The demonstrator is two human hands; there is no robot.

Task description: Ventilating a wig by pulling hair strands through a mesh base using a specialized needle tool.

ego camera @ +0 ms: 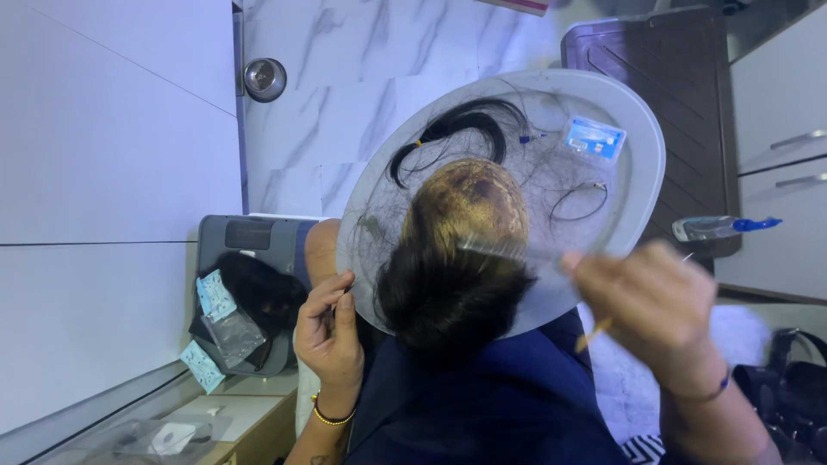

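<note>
One wig [452,267], one comb [508,252], one tray [637,172]; two hands: right hand [659,310], left hand [332,331].

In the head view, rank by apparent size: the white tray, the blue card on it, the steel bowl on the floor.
1. white tray, clearly the largest.
2. blue card and steel bowl look alike; the bowl lies farther away, so left unranked.

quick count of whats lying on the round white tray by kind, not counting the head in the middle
black hair bundle: 1
blue card packet: 1
thin hair loop: 1
blue-tipped pin: 1
Total: 4 on the tray, besides loose strands. The right hand holds a clear comb.
</note>
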